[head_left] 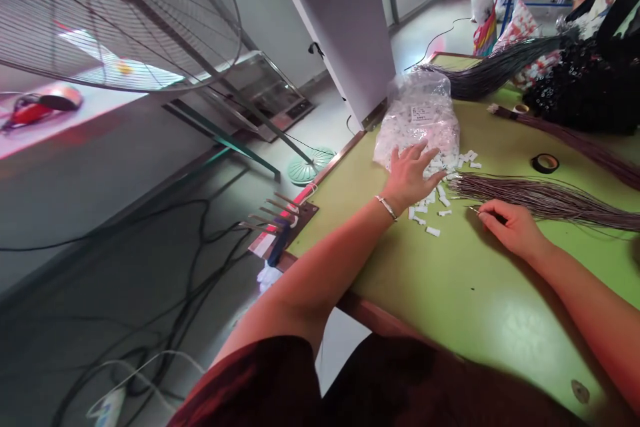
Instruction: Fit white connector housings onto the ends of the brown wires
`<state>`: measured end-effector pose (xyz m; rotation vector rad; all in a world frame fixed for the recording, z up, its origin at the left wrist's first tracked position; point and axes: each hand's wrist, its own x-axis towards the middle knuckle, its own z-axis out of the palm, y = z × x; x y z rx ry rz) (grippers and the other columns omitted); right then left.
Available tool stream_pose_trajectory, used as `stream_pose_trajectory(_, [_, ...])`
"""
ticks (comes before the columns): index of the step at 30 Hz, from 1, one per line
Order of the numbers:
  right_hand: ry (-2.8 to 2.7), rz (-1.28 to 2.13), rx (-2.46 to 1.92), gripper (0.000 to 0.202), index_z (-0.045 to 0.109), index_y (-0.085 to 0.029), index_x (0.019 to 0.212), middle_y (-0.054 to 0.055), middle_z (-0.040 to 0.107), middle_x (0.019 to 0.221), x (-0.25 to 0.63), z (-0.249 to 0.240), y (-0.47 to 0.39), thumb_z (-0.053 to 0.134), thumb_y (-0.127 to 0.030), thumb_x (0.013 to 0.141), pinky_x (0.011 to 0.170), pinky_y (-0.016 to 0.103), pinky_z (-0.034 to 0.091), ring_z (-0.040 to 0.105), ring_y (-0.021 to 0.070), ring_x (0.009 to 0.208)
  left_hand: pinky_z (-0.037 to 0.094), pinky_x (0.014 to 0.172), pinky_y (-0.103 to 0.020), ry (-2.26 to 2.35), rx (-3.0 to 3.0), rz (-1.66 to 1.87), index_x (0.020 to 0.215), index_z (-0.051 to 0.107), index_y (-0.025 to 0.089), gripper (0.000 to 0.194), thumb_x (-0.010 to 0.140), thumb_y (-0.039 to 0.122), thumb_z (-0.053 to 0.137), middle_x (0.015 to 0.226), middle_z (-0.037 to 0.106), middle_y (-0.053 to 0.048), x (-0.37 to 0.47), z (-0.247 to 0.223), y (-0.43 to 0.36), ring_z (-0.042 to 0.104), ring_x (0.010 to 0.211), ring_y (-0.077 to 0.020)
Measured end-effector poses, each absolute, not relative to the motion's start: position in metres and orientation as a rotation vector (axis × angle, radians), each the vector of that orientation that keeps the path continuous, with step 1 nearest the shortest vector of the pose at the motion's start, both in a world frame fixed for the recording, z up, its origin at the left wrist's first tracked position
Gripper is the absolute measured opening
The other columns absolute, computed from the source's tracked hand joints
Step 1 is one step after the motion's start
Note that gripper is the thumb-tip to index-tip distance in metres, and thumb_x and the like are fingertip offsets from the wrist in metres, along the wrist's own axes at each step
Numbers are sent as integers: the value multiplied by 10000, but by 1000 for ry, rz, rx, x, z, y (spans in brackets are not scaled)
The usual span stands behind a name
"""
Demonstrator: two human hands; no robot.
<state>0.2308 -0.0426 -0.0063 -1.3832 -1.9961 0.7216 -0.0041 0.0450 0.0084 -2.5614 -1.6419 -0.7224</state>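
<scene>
Head view: white connectors [433, 231] left, brown wires [545, 199] right; green surface [390, 273]
Left hand [413, 177] spread wide by plastic bag [417, 97]; right hand [515, 227], narrow grip, holding thin wire [474, 209]

No text could be read. White label [422, 114] sat on the upper part of the clear plastic bag [421, 135], rectangular, printed in several short dark lines. Print was too small and blurred to make out; whether words, numbers or a brand stood there could not be told. Script uncertain too.
</scene>
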Motion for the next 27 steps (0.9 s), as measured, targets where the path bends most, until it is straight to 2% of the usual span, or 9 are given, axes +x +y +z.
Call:
stream_pose_trajectory(3, [-1935, 780, -1408, 210, 631, -205, 779, 1, 656, 681, 229, -2, -42, 491, -352, 827, 659, 255, 429, 582, 144, 658, 322, 1013, -454, -1581, -2641, -812, 1144, 621, 207, 399, 854, 457, 508, 1235, 568, -105, -6, 19, 24, 486, 1137, -249])
stream_pose_trajectory(6, [-2018, 743, -1514, 186, 638, -202, 768, 1, 655, 672, 228, 5, -40, 493, -315, 796, 606, 256, 401, 550, 142, 605, 446, 846, -343, -1646, -2799, -769, 956, 691, 186, 288, 879, 376, 488, 939, 646, -82, -1, 22, -3, 569, 899, -192])
stream_pose_trajectory(9, [-2041, 686, -1652, 156, 630, -199, 761, -6, 630, 632, 229, 11, -41, 495, -276, 761, 541, 252, 354, 491, 131, 534, 464, 802, -329, -1681, -2886, -593, 955, 688, 168, 219, 832, 299, 563, 901, 631, -86, 9, 12, -22, 562, 874, -203])
stream_pose_trajectory(14, [-1825, 772, -1634, 158, 606, -184, 694, -9, 600, 614, 233, 5, -53, 506, -296, 742, 540, 243, 357, 475, 121, 540, 443, 852, -360, -1647, -2912, -574, 867, 677, 152, 205, 867, 199, 478, 890, 635, -96, 23, -4, -26, 542, 904, -212])
stream_pose_trajectory(17, [-1719, 789, -1557, 194, 610, -180, 695, -7, 590, 627, 234, -2, -60, 501, -325, 761, 553, 242, 361, 466, 120, 561, 458, 748, -318, -1849, -2972, -905, 851, 669, 169, 158, 838, 227, 523, 805, 640, -53, 28, 4, -29, 547, 771, -173])
stream_pose_trajectory(21, [-1607, 848, -1474, 182, 623, -172, 711, -8, 565, 614, 237, -3, -65, 531, -325, 748, 545, 236, 355, 446, 116, 561, 381, 528, -228, -2367, -3045, -1676, 853, 676, 165, 151, 780, 261, 586, 624, 560, 7, 45, 19, -37, 454, 536, -90])
stream_pose_trajectory(25, [-1553, 769, -1470, 167, 603, -173, 690, -23, 506, 559, 240, 4, -69, 518, -297, 761, 511, 231, 326, 407, 105, 525, 345, 508, -200, -2684, -2807, -2493, 873, 624, 139, 125, 773, 211, 602, 637, 539, 11, 65, 15, -44, 444, 520, -56])
stream_pose_trajectory(27, [-1603, 750, -1460, 170, 590, -174, 671, -24, 502, 554, 241, 7, -71, 506, -283, 771, 515, 231, 324, 409, 103, 525, 357, 530, -198, -2703, -2729, -2722, 858, 592, 135, 107, 775, 198, 614, 644, 548, 7, 70, 9, -46, 468, 541, -56])
